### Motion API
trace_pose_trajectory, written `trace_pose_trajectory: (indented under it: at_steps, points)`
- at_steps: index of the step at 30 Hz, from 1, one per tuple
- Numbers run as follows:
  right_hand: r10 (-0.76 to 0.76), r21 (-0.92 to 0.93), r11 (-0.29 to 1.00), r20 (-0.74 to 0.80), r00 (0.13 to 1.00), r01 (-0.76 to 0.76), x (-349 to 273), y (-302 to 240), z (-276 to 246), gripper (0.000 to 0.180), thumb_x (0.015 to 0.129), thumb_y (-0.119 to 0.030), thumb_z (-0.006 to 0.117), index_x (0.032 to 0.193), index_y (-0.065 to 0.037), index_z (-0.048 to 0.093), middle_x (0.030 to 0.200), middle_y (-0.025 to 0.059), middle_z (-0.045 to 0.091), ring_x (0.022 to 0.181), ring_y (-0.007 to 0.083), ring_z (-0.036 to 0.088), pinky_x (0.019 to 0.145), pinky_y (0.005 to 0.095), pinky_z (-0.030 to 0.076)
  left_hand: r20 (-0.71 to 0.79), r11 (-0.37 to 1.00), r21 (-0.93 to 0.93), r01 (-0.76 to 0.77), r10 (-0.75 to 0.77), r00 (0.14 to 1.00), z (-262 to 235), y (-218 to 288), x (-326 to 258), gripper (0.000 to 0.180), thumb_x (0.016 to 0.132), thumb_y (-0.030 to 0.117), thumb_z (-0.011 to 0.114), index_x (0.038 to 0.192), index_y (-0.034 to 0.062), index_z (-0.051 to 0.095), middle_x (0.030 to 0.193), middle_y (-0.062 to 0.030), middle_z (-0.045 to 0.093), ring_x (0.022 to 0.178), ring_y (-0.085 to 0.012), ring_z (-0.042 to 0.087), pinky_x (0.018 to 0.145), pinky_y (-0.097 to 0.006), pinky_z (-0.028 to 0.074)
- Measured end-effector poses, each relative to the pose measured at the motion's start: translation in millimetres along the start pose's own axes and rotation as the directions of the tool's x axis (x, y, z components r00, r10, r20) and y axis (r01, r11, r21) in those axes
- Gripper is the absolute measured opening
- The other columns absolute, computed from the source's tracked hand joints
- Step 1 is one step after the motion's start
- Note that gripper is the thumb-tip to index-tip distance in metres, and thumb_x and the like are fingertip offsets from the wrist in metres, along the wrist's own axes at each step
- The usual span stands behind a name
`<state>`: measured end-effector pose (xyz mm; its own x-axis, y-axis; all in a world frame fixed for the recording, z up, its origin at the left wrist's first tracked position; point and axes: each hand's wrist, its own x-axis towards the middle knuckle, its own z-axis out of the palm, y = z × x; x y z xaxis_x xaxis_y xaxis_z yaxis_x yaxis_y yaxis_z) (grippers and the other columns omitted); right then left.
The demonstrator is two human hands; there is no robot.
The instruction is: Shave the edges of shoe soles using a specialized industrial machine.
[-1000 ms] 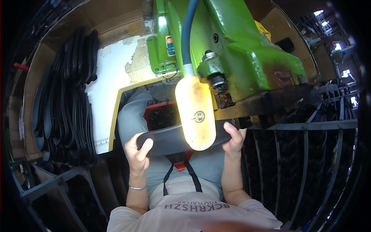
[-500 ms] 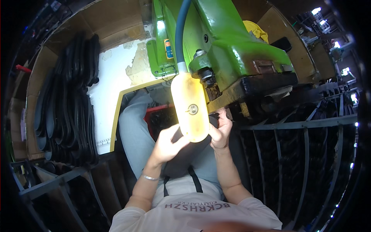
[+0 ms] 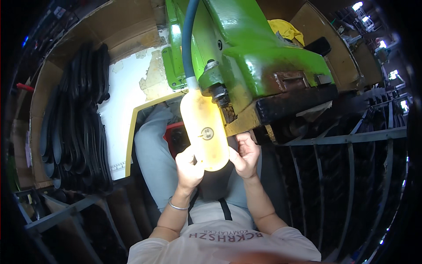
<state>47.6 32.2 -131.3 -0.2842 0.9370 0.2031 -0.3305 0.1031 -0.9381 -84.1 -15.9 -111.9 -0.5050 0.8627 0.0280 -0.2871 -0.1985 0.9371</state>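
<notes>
A glowing yellow oblong lamp [image 3: 206, 152] on a blue-grey flexible neck [image 3: 188, 44] hangs over my work and hides what lies between my hands. My left hand [image 3: 189, 168] is at the lamp's lower left edge, thumb and fingers closed. On the other side of the lamp my right hand [image 3: 247, 155] is closed too, its fingers curled just below the yellow metal arm of the green machine [image 3: 259, 66]. Whatever my hands grip is hidden by the lamp and my fingers. Dark cloth [image 3: 214, 185] covers my lap below them.
Several black, flat, curved pieces [image 3: 77, 123] are stacked on the white tabletop [image 3: 121, 92] to the left, beside cardboard walls [image 3: 118, 22]. Metal racks [image 3: 347, 140] with dark items flank me. A yellow cloth [image 3: 288, 31] lies behind the machine.
My left hand has turned more upright and drawn slightly back; my right hand has shifted a little left and down. The lamp and machine appear farther left in the view.
</notes>
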Motion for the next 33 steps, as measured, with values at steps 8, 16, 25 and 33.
trace_pose_trajectory:
  at_steps: [8, 16, 25, 33]
  points:
    - [0.463, -0.181, 0.87, -0.02, 0.886, -0.459, -82, 17, -18, 0.035, 0.071, -0.007, 0.072, 0.102, 0.003, 0.059, 0.097, 0.007, 0.062, 0.09, 0.0144, 0.058, 0.081, 0.0283, 0.046, 0.334, 0.984, 0.175, -0.042, -0.019, 0.942, -13, -46, 9, 0.014, 0.07, 0.005, 0.07, 0.079, -0.0044, 0.063, 0.072, -0.0104, 0.066, 0.063, -0.0152, 0.064, 0.06, -0.026, 0.05]
    - [0.426, 0.13, 0.905, -0.271, 0.863, -0.405, -142, -5, -88, 0.042, 0.071, 0.004, 0.066, 0.111, 0.009, 0.051, 0.104, 0.0135, 0.06, 0.095, 0.0202, 0.059, 0.085, 0.0311, 0.047, 0.133, 0.985, 0.145, -0.097, 0.078, 0.988, -9, -37, -13, 0.023, 0.075, -0.001, 0.067, 0.096, -0.0045, 0.058, 0.085, -0.0083, 0.063, 0.073, -0.0131, 0.061, 0.068, -0.024, 0.049]
    - [0.077, 0.001, 0.996, -0.46, 0.884, -0.086, -30, -61, -122, 0.028, 0.082, -0.003, 0.056, 0.108, 0.004, 0.051, 0.093, 0.0087, 0.06, 0.084, 0.0145, 0.059, 0.077, 0.0243, 0.047, 0.18, 1.0, 0.015, 0.004, -0.006, 0.984, 8, -26, -5, 0.023, 0.076, -0.003, 0.066, 0.097, -0.0043, 0.058, 0.087, -0.0073, 0.064, 0.078, -0.0121, 0.061, 0.072, -0.024, 0.049]
    - [-0.026, 0.077, 0.995, -0.374, 0.927, 0.059, 29, -53, -105, 0.017, 0.082, -0.006, 0.057, 0.097, 0.002, 0.055, 0.087, 0.005, 0.058, 0.078, 0.0118, 0.056, 0.073, 0.0226, 0.045, 0.233, 0.988, 0.121, -0.1, 0.07, 0.97, -12, -16, 6, 0.02, 0.076, 0.002, 0.066, 0.093, -0.0076, 0.061, 0.086, -0.0113, 0.067, 0.074, -0.0162, 0.064, 0.07, -0.027, 0.051]
